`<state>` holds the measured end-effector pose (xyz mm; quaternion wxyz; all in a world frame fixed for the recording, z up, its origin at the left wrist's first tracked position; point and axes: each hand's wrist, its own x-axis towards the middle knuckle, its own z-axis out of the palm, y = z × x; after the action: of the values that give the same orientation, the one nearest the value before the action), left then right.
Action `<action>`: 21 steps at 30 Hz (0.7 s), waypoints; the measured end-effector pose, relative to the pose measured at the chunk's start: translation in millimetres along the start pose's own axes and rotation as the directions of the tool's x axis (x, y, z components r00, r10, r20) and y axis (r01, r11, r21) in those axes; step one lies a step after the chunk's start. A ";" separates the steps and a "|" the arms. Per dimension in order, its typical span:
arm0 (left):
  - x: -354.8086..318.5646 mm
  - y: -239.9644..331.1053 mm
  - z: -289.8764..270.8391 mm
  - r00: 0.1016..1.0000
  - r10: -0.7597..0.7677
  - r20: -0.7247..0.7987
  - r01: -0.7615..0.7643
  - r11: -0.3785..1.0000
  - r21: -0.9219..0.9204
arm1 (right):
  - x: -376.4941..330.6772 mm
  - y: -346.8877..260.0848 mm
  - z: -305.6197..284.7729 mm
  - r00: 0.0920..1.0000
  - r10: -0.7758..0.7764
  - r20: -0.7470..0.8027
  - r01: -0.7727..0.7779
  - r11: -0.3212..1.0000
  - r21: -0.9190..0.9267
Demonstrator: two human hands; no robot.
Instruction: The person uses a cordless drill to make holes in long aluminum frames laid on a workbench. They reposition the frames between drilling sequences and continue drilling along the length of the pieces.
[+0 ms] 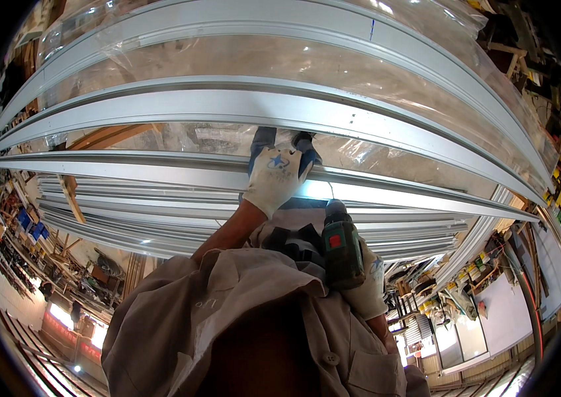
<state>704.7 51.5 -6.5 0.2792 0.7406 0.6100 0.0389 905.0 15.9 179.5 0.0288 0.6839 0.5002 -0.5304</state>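
My left hand (276, 177), in a white glove with blue-coated fingers, is closed over the nearest long aluminium profile (181, 173). In my right hand (372, 286), also gloved, is a dark green and black cordless drill (343, 248) with a red mark on its body. The drill points away from me, and its thin bit comes up to the same profile, a little right of my left hand. A bright light falls on the metal there. Whether the bit has entered the metal I cannot tell. The right fingers are mostly hidden behind the drill.
Beyond lies another wide aluminium profile (241, 109), then a further one (260, 18) with a blue pen mark and clear plastic film around it. Several stacked profiles (108, 215) are below the near one. A wooden beam (72, 198) stands at the left; workshop clutter surrounds.
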 end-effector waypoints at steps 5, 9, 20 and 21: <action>0.0 -1.5 1.1 0.999 -0.018 0.050 0.020 0.999 -0.029 | 0.9 -3.7 -0.9 1.000 -0.010 -0.008 0.010 0.999 0.031; 0.0 -2.4 1.7 1.000 -0.007 0.028 0.007 1.000 -0.004 | 0.6 -0.9 -1.0 1.000 -0.003 0.003 0.003 1.000 0.005; -0.1 -1.8 0.0 0.999 -0.016 0.051 0.016 1.000 -0.001 | 1.6 -2.3 -2.7 1.000 0.005 0.029 -0.005 1.000 -0.005; -0.2 -1.6 -0.5 0.999 -0.018 0.049 0.018 1.000 0.000 | 1.6 -3.0 -3.0 0.999 0.009 0.031 -0.009 1.000 -0.007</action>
<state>703.1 51.7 -6.8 0.2946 0.7358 0.6095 0.0180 904.8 20.1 181.0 0.0414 0.6777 0.4984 -0.5392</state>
